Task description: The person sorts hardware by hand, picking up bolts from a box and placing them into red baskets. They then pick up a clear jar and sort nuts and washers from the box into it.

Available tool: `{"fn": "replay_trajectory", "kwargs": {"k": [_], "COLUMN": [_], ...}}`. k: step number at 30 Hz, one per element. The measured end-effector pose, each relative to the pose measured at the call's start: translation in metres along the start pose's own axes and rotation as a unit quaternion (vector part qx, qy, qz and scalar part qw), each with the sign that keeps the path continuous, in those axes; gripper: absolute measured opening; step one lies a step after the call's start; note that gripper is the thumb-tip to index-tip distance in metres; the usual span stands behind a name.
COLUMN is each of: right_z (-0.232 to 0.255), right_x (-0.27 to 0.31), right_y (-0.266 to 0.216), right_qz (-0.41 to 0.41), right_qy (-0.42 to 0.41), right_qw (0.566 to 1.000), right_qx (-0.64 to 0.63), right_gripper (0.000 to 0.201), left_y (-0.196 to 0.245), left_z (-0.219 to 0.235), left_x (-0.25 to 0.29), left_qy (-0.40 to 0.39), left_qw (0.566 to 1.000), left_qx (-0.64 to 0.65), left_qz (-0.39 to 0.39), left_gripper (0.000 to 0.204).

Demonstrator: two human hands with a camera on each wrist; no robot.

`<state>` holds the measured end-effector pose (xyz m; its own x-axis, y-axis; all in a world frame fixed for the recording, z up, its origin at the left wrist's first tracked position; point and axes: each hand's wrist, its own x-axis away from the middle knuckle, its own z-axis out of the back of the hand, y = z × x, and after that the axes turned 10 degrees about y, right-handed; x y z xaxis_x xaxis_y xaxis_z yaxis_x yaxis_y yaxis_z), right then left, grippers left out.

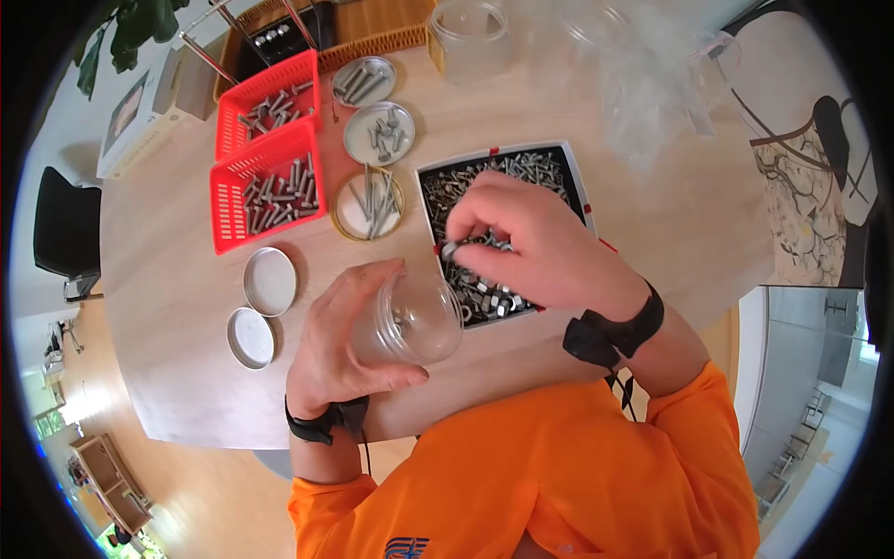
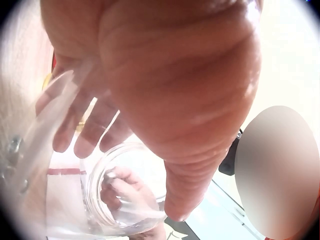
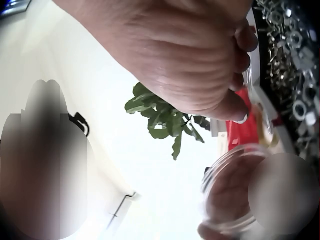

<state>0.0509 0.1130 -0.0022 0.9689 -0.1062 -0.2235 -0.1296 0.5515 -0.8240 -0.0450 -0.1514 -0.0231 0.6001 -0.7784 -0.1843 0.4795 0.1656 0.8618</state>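
My left hand (image 1: 328,349) grips a clear plastic jar (image 1: 430,321), tilted with its mouth toward the box. A few small metal pieces show inside the jar in the head view. Over the box of mixed hardware (image 1: 580,186), my right hand (image 1: 540,242) has its fingers curled and pinches a small metal nut (image 1: 450,251) between thumb and fingertips. Loose nuts (image 1: 489,300) fill the box's near part, with screws and bolts (image 1: 540,170) behind. Through the jar wall, the left wrist view shows the right hand (image 2: 131,192) close to the mouth.
Two red baskets (image 1: 220,200) of bolts stand at the left. Beside them are several round lids with bolts, such as the gold-rimmed one (image 1: 348,222). Two bare lids (image 1: 270,279) lie nearer. Clear jars (image 1: 470,42) and plastic bags (image 1: 643,93) stand at the back.
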Motion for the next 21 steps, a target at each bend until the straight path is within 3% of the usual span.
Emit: {"fn": "replay_trajectory", "kwargs": {"k": [2,5,10,14,17,20,21], "right_z": [0.005,0.007,-0.008,-0.010,-0.002,0.010,0.012], "right_x": [0.004,0.000,0.009,0.010,0.011,0.009,0.009], "right_y": [-0.017,-0.002,0.023,0.022,0.019,-0.004,-0.011], "right_qz": [-0.018,0.048,0.094,0.086,0.036,-0.073,-0.063], "right_qy": [-0.042,0.004,-0.040,-0.025,0.009,0.015,-0.008], "right_qw": [0.991,0.999,0.965,0.971,0.990,0.997,0.997], "right_qx": [-0.123,0.012,0.240,0.221,0.138,-0.002,-0.042], "right_gripper": [0.012,0.009,0.008,0.009,0.010,0.009,0.009], "left_y": [-0.001,0.003,0.001,0.000,-0.001,-0.001,-0.001], "left_z": [-0.002,0.000,0.000,-0.001,-0.001,-0.002,-0.003], "left_x": [0.000,-0.001,-0.001,-0.001,0.001,0.001,0.002], "left_qy": [0.001,-0.007,-0.012,-0.009,-0.005,-0.005,-0.006], "left_qw": [1.000,1.000,1.000,1.000,1.000,1.000,1.000], "left_qx": [0.014,-0.006,-0.009,0.003,0.000,0.007,0.010], "left_qz": [0.008,-0.008,-0.013,0.004,0.005,0.011,0.015], "left_gripper": [0.105,0.105,0.107,0.109,0.111,0.111,0.110]}}
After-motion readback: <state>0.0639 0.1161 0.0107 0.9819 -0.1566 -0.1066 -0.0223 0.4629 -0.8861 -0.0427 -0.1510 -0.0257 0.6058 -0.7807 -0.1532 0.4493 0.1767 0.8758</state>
